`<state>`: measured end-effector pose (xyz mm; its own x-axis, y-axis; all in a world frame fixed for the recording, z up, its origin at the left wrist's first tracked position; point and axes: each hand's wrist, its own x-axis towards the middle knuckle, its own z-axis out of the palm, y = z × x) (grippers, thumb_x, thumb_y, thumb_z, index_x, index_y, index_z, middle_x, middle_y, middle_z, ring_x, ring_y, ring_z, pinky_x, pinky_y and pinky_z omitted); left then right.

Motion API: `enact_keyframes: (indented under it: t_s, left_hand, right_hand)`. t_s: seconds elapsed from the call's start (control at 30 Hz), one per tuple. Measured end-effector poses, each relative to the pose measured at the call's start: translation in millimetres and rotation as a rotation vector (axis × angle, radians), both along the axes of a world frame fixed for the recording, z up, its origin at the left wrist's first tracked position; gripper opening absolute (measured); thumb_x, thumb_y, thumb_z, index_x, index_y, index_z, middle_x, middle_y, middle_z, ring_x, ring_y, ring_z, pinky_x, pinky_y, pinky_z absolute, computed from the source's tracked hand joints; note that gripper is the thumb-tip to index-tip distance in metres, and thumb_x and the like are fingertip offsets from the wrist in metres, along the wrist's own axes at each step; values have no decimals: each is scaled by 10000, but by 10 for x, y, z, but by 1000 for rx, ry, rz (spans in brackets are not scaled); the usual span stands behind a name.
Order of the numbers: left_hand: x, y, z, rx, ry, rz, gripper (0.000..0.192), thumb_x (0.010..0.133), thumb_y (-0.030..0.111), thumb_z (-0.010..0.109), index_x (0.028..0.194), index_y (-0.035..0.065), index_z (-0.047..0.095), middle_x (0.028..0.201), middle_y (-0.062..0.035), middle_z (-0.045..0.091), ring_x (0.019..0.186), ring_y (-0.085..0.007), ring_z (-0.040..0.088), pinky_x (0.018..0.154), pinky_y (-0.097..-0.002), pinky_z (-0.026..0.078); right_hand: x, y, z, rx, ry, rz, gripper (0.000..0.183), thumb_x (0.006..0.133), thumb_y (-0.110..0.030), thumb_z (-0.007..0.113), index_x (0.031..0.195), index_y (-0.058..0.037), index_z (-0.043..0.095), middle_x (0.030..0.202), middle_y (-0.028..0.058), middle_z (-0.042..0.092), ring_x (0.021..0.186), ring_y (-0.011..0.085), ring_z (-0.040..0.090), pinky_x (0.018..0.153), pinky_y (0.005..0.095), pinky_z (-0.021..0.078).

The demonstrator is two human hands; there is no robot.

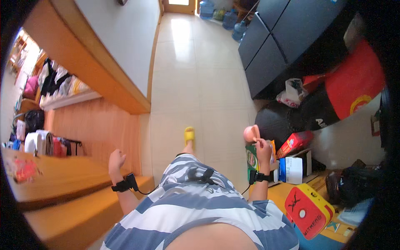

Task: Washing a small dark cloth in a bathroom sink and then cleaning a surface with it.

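My right hand (264, 148) pinches the thin handle of a pink vessel (250, 134), which looks like a plastic cup or dipper. Its inside is hidden from me. Below that hand are a green box (252, 156) and other packages, and I cannot tell if they touch it. Out to the left hangs my left hand (117, 160), loosely bent with the thumb apart and nothing in it. It is in front of the wooden door frame and the wood-coloured floor beyond. Each wrist wears a black strap with a small device.
A pale tiled floor (175, 90) runs ahead between a white wall (125, 40) and a dark cabinet (265, 34). Blue water bottles (230, 20) stand at the far end. On the right are a red carton (294, 144), a white plastic bag (293, 93) and a red-and-yellow case (307, 211).
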<state>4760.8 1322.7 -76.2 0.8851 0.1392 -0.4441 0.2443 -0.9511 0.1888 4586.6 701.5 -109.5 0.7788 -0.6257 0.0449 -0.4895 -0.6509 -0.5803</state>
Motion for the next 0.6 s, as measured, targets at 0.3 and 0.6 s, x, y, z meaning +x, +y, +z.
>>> enact_keyframes:
  t_s: [0.3,0.6]
  left_hand:
    - [3101,-1446,22,-71,-189,-293,324,838,236,629,1060,7,569,1011,-235,630,978,-400,590,819,-474,478]
    - [4662,-3064,-48,-324,-73,-400,403,834,244,653,1175,39,589,1039,-196,657,996,-354,615,852,-419,498]
  right_hand:
    - [2136,-452,322,36,-64,-43,191,841,-162,604,966,-52,699,818,173,686,794,306,681,724,377,531]
    - [3651,-1351,-87,69,-52,-91,162,890,-121,573,975,-30,676,757,99,697,705,171,682,659,300,528]
